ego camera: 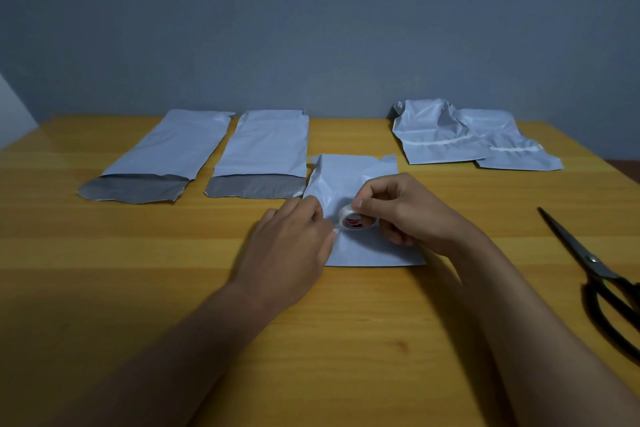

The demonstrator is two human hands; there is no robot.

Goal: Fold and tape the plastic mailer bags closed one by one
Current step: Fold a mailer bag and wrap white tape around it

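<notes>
Right hand (403,210) pinched the tape roll (354,218) between curled fingers; left hand (289,243), fingers curled, pressed the folded mailer bag (349,184) just beside it.

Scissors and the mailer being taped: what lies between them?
Only bare wooden table lies between the scissors and the folded mailer, seen in the head view.

Both forearms are stretched forward. The left hand (291,239) is laid palm down, fingers bent; the right hand (403,210) is curled, fingertips pinched.
</notes>
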